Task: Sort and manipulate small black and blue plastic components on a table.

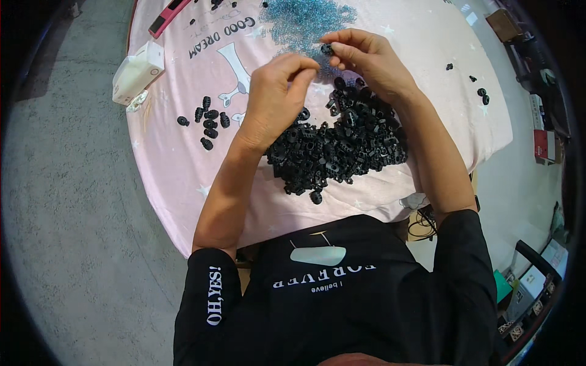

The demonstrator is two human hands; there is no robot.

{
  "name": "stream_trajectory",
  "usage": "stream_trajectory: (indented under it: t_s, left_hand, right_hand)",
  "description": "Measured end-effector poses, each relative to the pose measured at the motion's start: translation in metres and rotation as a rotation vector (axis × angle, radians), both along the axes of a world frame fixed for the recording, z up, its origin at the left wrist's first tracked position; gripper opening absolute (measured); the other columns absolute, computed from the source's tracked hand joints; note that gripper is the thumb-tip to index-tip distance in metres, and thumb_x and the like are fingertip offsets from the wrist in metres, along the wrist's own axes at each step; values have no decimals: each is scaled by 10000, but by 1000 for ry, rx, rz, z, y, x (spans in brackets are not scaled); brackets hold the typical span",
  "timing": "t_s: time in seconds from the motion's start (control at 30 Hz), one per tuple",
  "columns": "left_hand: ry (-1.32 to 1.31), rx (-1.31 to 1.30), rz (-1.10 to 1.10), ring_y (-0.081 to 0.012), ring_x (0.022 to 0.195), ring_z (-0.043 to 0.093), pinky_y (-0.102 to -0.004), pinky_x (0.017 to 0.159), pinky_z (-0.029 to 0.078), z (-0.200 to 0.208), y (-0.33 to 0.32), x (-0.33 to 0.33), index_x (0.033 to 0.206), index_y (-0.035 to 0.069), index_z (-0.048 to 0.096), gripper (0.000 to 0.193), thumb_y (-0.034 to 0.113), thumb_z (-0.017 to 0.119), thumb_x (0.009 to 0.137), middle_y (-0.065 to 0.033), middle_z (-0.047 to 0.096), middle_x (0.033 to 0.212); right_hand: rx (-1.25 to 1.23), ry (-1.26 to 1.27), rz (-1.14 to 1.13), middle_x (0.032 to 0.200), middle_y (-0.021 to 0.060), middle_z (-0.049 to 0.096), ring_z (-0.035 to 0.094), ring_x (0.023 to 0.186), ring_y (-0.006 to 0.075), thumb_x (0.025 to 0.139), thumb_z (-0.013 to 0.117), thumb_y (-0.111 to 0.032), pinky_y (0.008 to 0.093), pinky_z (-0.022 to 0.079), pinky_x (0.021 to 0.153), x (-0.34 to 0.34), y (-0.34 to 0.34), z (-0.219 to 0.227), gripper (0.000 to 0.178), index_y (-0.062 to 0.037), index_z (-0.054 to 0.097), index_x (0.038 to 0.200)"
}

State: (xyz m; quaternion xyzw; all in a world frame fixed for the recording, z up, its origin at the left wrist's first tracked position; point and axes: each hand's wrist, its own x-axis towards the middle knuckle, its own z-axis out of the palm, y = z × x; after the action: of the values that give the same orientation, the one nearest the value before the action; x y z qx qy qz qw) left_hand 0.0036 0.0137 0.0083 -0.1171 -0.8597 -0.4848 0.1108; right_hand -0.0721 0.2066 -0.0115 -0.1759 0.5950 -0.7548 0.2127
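Note:
My right hand [372, 64] pinches a small black plastic cord-lock part [327, 49] between thumb and fingertips. Just to its left, my left hand [278, 94] has thumb and forefinger pressed together; whatever is between them is too small to make out. Both hands are above the far side of a heap of loose black plastic parts [342, 149]. Beyond the fingers spreads a pile of tiny bluish, shiny coils [305, 24] that look like springs. Several oval, ribbed black cord locks [210, 124] lie apart, left of my left forearm.
A pale pink printed cloth [171, 177] covers the table. At its left edge stands a white tissue pack [139, 72], with a pink and black tool [168, 17] farther back. A few black pieces [483, 96] lie at the right. Boxes [545, 146] stand beyond the right edge.

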Motion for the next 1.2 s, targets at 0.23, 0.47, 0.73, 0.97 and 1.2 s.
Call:
stream_trajectory:
  t_s: [0.23, 0.47, 0.73, 0.97, 1.2]
  left_hand:
    - [-60, -262, -231, -261, 773, 646, -332, 704, 500, 7, 8, 11, 928, -5, 679, 124, 52, 674, 818, -132, 643, 856]
    - [-10, -401, -163, -316, 776, 630, -390, 719, 493, -1, 9, 12, 906, -3, 674, 113, 69, 655, 822, -150, 623, 842]
    - [-3, -432, -118, -335, 806, 615, -416, 735, 480, 0, 5, 12, 893, -3, 646, 106, 85, 647, 833, -158, 614, 850]
    - [44, -374, -106, -281, 746, 612, -363, 702, 486, -1, 3, 9, 929, -2, 601, 113, 54, 649, 842, -145, 609, 822]
    - [-149, 138, 65, -84, 697, 605, -249, 646, 506, 8, -1, 2, 955, -24, 605, 95, 46, 617, 891, -57, 662, 765]
  right_hand:
    - [2, 2, -1, 906, 18, 675, 623, 771, 51, 976, 609, -147, 180, 523, 738, -3, 4, -2, 221, -32, 665, 1156]
    - [45, 21, -4, 897, 6, 664, 613, 764, 47, 984, 595, -153, 180, 513, 723, -1, 1, 0, 225, -37, 652, 1169]
    - [63, 48, -5, 872, 13, 669, 617, 753, 57, 970, 613, -143, 195, 514, 713, 0, 1, -2, 211, -32, 665, 1142]
    - [84, 21, 59, 877, -17, 632, 584, 757, 37, 986, 583, -131, 178, 494, 719, 0, 1, -3, 192, -30, 648, 1136]
    - [53, 24, 112, 856, -2, 654, 609, 747, 58, 957, 621, -145, 195, 489, 701, 2, -1, -2, 193, -34, 660, 1110]
